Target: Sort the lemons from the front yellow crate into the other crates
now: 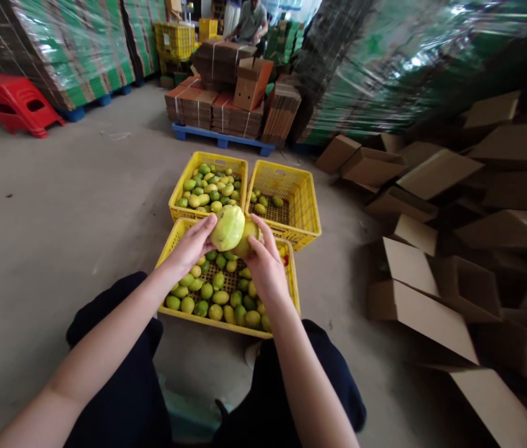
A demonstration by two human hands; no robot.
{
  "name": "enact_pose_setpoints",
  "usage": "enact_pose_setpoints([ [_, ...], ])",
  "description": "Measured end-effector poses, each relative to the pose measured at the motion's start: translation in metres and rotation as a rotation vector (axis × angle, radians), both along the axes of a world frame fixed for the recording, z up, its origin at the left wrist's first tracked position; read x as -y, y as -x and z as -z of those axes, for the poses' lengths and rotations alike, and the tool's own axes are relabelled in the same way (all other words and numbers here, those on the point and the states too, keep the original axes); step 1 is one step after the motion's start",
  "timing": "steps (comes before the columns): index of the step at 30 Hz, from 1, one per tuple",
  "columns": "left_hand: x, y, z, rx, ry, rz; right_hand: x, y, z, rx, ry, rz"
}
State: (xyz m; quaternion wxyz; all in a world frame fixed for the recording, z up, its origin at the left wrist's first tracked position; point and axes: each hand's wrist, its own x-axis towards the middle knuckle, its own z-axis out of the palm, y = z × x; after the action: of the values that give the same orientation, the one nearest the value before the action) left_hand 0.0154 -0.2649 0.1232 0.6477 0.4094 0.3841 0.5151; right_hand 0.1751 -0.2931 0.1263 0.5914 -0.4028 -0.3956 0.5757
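Note:
My left hand is closed on a pale green-yellow lemon, which faces me with its ridged skin. Close beside it, a yellower lemon is gripped by my right hand, partly hidden behind the first one. Both hands are above the near yellow crate, where green and yellow lemons lie with part of the slatted bottom showing. Behind it on the left, another yellow crate is heaped with similar fruit. The yellow crate on the right has several lemons at its left side.
Opened cardboard boxes pile up on my right. Ahead, flattened cartons are stacked on a blue pallet, with a person behind. A red stool stands at left, near wrapped green stacks.

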Motion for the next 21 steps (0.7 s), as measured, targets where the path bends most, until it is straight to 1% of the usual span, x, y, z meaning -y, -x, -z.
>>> enact_pose_setpoints([
  [2,-0.001,-0.004,0.005,-0.081,-0.045,-0.06,-0.003,0.006,0.008,-0.022,0.064,-0.032],
  [5,-0.001,-0.01,0.011,-0.265,-0.184,-0.117,-0.004,0.013,0.018,0.012,0.116,-0.07],
  [8,0.005,-0.017,0.014,-0.413,-0.368,-0.154,-0.001,0.017,0.023,0.088,0.107,-0.115],
  [10,0.009,-0.021,0.016,-0.423,-0.451,-0.159,0.001,0.019,0.022,0.094,0.092,-0.117],
  [11,0.01,-0.021,0.017,-0.402,-0.466,-0.143,0.002,0.018,0.021,0.075,0.09,-0.115],
  [13,0.009,-0.02,0.021,-0.361,-0.446,-0.109,0.002,0.016,0.016,0.018,0.094,-0.143],
  [16,0.002,-0.012,0.021,-0.411,-0.365,-0.122,0.002,0.004,0.004,-0.05,0.061,-0.218],
  [17,0.0,-0.01,0.02,-0.431,-0.342,-0.098,0.002,-0.001,0.0,-0.061,0.029,-0.237],
  [18,-0.002,-0.009,0.017,-0.428,-0.327,-0.04,0.002,-0.006,-0.004,-0.067,-0.01,-0.252],
  [21,0.0,-0.009,0.009,-0.302,-0.321,0.217,0.004,-0.018,-0.013,-0.048,-0.112,-0.28],
])
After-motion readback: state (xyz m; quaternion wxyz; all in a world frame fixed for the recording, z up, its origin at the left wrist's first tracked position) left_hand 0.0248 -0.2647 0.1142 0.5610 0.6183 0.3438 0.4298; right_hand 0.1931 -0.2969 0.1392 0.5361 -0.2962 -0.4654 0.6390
